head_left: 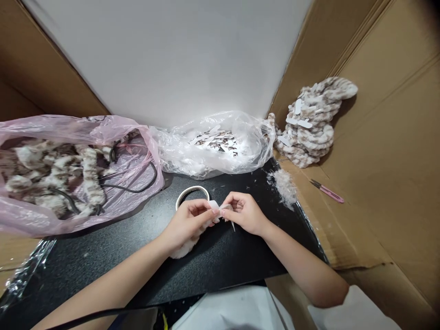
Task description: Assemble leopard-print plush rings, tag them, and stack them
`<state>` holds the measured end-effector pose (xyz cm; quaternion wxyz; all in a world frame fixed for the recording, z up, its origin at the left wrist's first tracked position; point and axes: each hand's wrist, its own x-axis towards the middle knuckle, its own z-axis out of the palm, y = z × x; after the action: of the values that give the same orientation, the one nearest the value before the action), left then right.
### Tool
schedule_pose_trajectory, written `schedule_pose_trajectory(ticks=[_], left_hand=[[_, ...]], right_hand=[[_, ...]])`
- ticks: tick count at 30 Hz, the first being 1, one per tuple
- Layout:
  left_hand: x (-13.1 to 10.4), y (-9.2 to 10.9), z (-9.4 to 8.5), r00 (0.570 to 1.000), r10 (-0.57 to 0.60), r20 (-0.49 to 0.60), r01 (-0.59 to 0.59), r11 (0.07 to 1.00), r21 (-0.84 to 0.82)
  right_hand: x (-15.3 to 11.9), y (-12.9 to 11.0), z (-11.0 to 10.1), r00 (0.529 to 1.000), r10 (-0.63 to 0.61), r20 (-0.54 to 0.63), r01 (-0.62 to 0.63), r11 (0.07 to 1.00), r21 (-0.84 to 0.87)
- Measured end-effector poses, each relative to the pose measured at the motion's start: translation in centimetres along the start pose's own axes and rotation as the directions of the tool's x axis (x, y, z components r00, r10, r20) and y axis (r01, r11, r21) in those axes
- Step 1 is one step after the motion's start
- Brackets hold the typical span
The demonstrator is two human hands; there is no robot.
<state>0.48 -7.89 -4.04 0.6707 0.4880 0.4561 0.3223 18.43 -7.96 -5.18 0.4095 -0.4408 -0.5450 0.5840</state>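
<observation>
A pale furry strip [184, 250] runs beneath my left hand [189, 223], whose thumb and fingers are closed on it near its end. A small white tab [213, 205] sticks up by the left fingertips. My right hand [245, 211] pinches the same end, its fingertips almost touching the left ones. A thin pale pointed piece [233, 226] hangs below the right fingers; what it belongs to is hidden. Just behind my left hand lies a white-edged ring [202, 188], which looks like a tape roll.
A pink plastic bag [120, 128] with furry pieces [92, 172] and dark cords lies left. Behind is a clear bag [256, 158] of white and brown scraps [220, 141]. To the right are a furry heap [321, 121], loose fluff [284, 187] and pink-handled thread snips [329, 192]. Cardboard walls [388, 151] flank the black table [99, 266].
</observation>
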Motion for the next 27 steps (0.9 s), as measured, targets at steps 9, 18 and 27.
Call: schedule_pose_trajectory(ticks=[9, 18, 27], left_hand=[[0.0, 0.5, -0.3, 0.964, 0.265, -0.015, -0.238, 0.888, 0.394], [0.1, -0.5, -0.7, 0.768, 0.597, 0.232, -0.575, 0.482, 0.661], [0.3, -1.1, -0.6, 0.763, 0.621, 0.181, -0.586, 0.545, 0.600]], right_hand=[[0.3, -0.4, 0.5, 0.982, 0.188, 0.011, -0.188, 0.971, 0.149], [0.5, 0.5, 0.5, 0.889, 0.447, 0.096, -0.438, 0.773, 0.460], [0.7, 0.3, -0.1, 0.834, 0.485, 0.263, -0.542, 0.633, 0.553]])
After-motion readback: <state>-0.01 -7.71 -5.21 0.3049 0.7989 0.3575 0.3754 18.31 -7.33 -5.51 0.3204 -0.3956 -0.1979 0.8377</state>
